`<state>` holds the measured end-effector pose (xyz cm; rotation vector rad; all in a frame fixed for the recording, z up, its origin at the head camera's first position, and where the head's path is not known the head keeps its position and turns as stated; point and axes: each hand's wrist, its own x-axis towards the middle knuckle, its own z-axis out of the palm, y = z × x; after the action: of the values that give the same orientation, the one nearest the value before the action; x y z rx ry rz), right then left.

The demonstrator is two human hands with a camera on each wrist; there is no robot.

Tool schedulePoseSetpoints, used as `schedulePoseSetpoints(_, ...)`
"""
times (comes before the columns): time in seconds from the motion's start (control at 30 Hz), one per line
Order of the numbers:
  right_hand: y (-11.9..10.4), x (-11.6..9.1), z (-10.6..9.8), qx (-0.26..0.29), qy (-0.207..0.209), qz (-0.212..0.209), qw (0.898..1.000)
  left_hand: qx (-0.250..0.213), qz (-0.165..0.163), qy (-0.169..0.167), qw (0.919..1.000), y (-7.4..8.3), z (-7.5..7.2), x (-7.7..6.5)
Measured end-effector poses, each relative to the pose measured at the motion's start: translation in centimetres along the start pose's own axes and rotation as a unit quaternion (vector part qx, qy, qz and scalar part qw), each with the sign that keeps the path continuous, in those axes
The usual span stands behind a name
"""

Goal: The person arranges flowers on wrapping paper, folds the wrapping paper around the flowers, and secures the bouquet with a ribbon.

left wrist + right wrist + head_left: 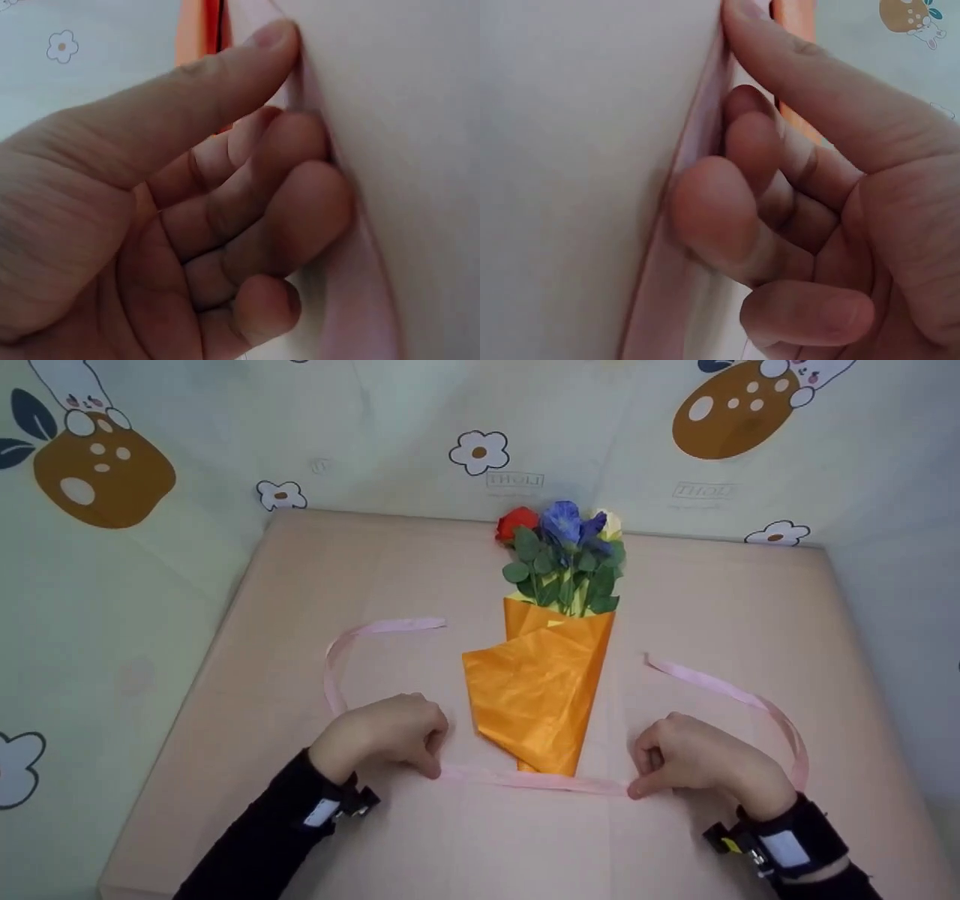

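A pink ribbon [536, 781] stretches nearly straight between the two hands, across the bottom end of a bouquet wrapped in orange paper [544, 690]. My left hand [394, 731] pinches the ribbon left of the bouquet, with its fingers curled, as the left wrist view shows. To the right of the wrap, my right hand [690, 757] pinches it the same way. The ribbon's loose ends curve up and away on the outer sides of both hands. Red, blue and pale yellow flowers [561, 523] with green leaves stick out of the wrap's top.
The bouquet lies on a pale pink tabletop [465, 847]. Behind it and along the left side stands a light backdrop [390, 435] printed with flowers and brown fruit. Each wrist carries a black strap with a small camera [360, 802].
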<state>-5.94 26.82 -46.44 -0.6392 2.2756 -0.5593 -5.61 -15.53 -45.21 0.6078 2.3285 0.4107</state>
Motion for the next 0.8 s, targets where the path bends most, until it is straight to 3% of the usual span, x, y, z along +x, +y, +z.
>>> schedulePoseSetpoints(0.33,-0.2,-0.1,-0.2,-0.005,-0.002,0.018,1.000,-0.043,-0.024,-0.033,0.9982,-0.1,-0.2,-0.1)
schedulePoseSetpoints(0.43,0.0,0.0,-0.5,-0.003,0.014,0.022,1.000,-0.043,-0.012,-0.020,0.9988,-0.3,-0.6,0.1)
schedulePoseSetpoints(0.5,0.1,0.3,-0.6,-0.006,0.045,0.017,0.999,-0.032,0.007,0.013,0.9994,-0.4,-0.9,0.4)
schedulePoseSetpoints(0.57,0.1,0.8,-0.8,-0.012,0.096,0.008,0.995,-0.015,0.029,0.071,0.9970,-0.4,-1.4,0.8)
schedulePoseSetpoints(0.7,-0.3,2.3,-1.1,0.011,0.191,0.024,0.981,-0.029,0.054,0.178,0.9821,0.1,-1.9,2.0)
schedulePoseSetpoints(0.8,-1.1,3.5,-1.3,0.070,0.221,0.059,0.971,-0.061,0.071,0.215,0.9722,1.1,-2.0,2.9)
